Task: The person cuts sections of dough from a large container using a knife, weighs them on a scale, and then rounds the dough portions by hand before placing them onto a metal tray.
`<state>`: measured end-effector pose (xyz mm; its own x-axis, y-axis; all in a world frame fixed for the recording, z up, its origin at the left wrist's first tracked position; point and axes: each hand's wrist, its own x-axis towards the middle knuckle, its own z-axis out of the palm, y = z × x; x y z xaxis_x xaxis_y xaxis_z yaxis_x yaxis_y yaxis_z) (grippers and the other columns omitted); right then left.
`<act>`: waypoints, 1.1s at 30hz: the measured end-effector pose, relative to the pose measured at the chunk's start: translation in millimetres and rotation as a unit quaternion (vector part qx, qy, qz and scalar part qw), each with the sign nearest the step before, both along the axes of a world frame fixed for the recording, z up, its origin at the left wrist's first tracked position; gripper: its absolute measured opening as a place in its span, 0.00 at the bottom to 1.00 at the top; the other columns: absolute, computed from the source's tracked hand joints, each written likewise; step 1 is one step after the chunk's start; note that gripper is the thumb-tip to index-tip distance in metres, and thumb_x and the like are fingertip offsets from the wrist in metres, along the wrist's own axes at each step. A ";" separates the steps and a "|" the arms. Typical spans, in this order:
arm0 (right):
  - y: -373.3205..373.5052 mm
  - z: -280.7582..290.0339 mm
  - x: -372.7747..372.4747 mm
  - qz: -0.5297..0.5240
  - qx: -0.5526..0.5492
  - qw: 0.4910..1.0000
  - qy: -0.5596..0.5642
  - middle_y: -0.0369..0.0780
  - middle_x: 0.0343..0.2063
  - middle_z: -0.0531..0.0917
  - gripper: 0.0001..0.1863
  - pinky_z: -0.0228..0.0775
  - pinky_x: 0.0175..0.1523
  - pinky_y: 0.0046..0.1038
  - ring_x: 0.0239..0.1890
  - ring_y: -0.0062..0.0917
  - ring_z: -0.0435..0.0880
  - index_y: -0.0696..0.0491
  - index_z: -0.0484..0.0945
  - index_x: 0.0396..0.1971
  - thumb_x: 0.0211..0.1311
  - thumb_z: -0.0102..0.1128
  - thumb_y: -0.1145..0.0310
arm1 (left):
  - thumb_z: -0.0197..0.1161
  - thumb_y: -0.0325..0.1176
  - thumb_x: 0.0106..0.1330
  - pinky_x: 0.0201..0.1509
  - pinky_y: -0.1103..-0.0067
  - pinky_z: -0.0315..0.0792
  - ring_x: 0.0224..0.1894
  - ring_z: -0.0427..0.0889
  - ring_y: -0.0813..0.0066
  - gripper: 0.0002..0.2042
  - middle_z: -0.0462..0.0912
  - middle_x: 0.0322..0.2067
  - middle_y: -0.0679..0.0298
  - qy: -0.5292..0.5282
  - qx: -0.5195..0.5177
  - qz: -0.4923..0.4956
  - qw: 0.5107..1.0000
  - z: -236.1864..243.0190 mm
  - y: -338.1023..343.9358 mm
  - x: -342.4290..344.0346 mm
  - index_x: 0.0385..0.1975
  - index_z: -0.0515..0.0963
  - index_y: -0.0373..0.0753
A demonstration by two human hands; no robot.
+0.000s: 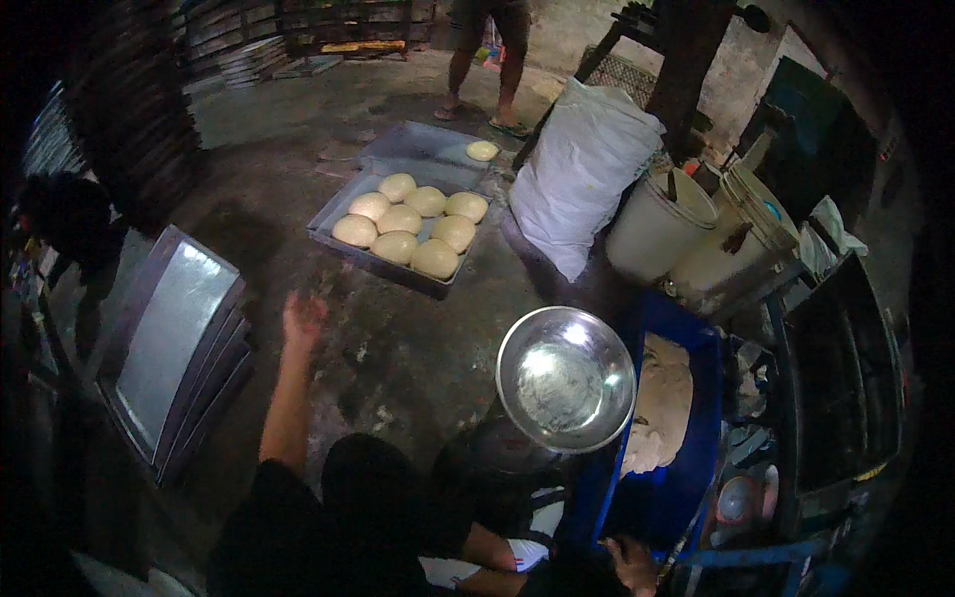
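My left hand (pixel 304 318) is out over the floor, fingers loosely apart and empty, between leaning metal trays (pixel 177 343) and a grey tray (pixel 328 235) holding several rounded dough pieces (pixel 398 218). Behind it another tray (pixel 408 144) carries one piece (pixel 481 150). My right hand (pixel 629 562) is low at the right, beside the near end of a blue bin (pixel 701 378), fingers curled on something I cannot make out. The bin holds a large dough mass (pixel 657 398); a steel bowl (pixel 563 376) sits over its left side.
A white sack (pixel 577 179) stands behind two plastic buckets (pixel 647 229) at right, with a dark metal tray (pixel 841 368) nearer. Tall stacks of flat slats or trays (pixel 129 119) line the back left. Another person's legs (pixel 502 70) stand at the back.
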<state>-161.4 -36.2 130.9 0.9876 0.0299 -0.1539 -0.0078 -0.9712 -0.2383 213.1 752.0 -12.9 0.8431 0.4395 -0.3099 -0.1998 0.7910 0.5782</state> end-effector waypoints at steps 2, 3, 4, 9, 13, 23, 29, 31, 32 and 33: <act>5.5 0.1 19.2 0.019 0.006 0.999 0.030 0.44 0.32 0.85 0.21 0.75 0.44 0.36 0.33 0.34 0.84 0.56 0.82 0.43 0.70 0.55 0.52 | 0.65 0.59 0.61 0.42 0.66 0.79 0.45 0.76 0.59 0.31 0.75 0.44 0.53 -0.071 -0.074 0.041 0.994 42.2 73.1 -73.5 0.53 0.71 0.40; 11.3 17.7 23.0 -0.014 0.051 0.995 0.083 0.45 0.34 0.85 0.22 0.75 0.45 0.36 0.35 0.37 0.84 0.55 0.82 0.43 0.69 0.55 0.50 | 0.63 0.62 0.61 0.43 0.66 0.80 0.44 0.77 0.59 0.32 0.75 0.44 0.53 -0.046 -0.086 0.082 0.992 70.1 68.9 -99.1 0.53 0.71 0.40; 17.7 34.2 30.0 -0.047 0.098 0.985 0.131 0.46 0.35 0.85 0.23 0.74 0.46 0.36 0.36 0.39 0.84 0.55 0.82 0.43 0.69 0.55 0.48 | 0.60 0.65 0.61 0.43 0.66 0.80 0.43 0.77 0.59 0.34 0.76 0.44 0.52 -0.020 -0.092 0.127 0.987 99.4 67.1 -125.1 0.53 0.71 0.40; 42.7 57.2 53.0 0.002 0.158 0.980 0.125 0.46 0.32 0.85 0.21 0.75 0.45 0.36 0.37 0.34 0.85 0.55 0.82 0.41 0.70 0.54 0.50 | 0.57 0.58 0.63 0.41 0.66 0.80 0.41 0.76 0.59 0.29 0.76 0.43 0.51 0.037 -0.226 0.206 0.951 91.2 188.1 -183.0 0.52 0.69 0.38; 53.9 59.8 47.6 -0.001 0.203 0.974 0.100 0.49 0.41 0.85 0.25 0.73 0.50 0.37 0.45 0.40 0.84 0.57 0.81 0.45 0.69 0.55 0.47 | 0.56 0.45 0.64 0.39 0.68 0.79 0.35 0.76 0.63 0.19 0.77 0.38 0.55 0.055 -0.103 0.222 0.968 69.1 182.3 -185.4 0.44 0.73 0.35; 45.7 89.5 0.5 -0.083 0.223 0.970 0.053 0.51 0.52 0.82 0.28 0.68 0.62 0.35 0.57 0.40 0.79 0.60 0.77 0.55 0.69 0.56 0.50 | 0.51 0.31 0.65 0.35 0.71 0.77 0.34 0.78 0.66 0.11 0.77 0.35 0.59 0.067 0.055 0.239 0.967 87.7 -12.4 -225.1 0.42 0.74 0.33; 55.4 88.0 -4.2 -0.071 0.269 0.960 0.039 0.51 0.54 0.80 0.27 0.66 0.63 0.34 0.59 0.41 0.78 0.58 0.75 0.57 0.71 0.54 0.51 | 0.52 0.32 0.65 0.29 0.74 0.78 0.32 0.80 0.64 0.12 0.78 0.37 0.57 0.056 0.155 0.078 0.983 171.9 -43.6 -221.6 0.43 0.72 0.31; 58.4 86.1 -5.4 -0.073 0.289 0.954 0.043 0.51 0.55 0.80 0.26 0.65 0.64 0.34 0.60 0.41 0.77 0.58 0.75 0.58 0.71 0.54 0.52 | 0.53 0.32 0.65 0.27 0.76 0.78 0.32 0.79 0.63 0.11 0.78 0.37 0.57 0.065 0.151 0.014 0.986 192.8 -39.5 -206.7 0.43 0.72 0.31; 57.4 82.8 -6.6 -0.069 0.294 0.953 0.036 0.51 0.56 0.79 0.26 0.65 0.65 0.34 0.60 0.41 0.77 0.58 0.75 0.58 0.72 0.54 0.52 | 0.53 0.32 0.65 0.27 0.76 0.78 0.31 0.79 0.63 0.11 0.77 0.37 0.56 0.084 0.146 -0.014 0.986 194.3 -35.2 -196.6 0.42 0.71 0.31; 56.9 80.2 -8.0 -0.066 0.299 0.952 0.029 0.50 0.56 0.79 0.26 0.64 0.65 0.33 0.60 0.40 0.77 0.58 0.75 0.58 0.72 0.54 0.53 | 0.53 0.32 0.66 0.26 0.76 0.79 0.31 0.79 0.62 0.11 0.77 0.37 0.55 0.103 0.141 -0.042 0.984 194.6 -32.6 -186.2 0.42 0.71 0.31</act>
<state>-169.4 20.7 211.2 0.9793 0.0048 -0.2022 -0.1503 -0.6517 -0.7435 26.9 719.4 181.7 0.8130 0.4631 -0.3530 0.0039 0.6018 0.7986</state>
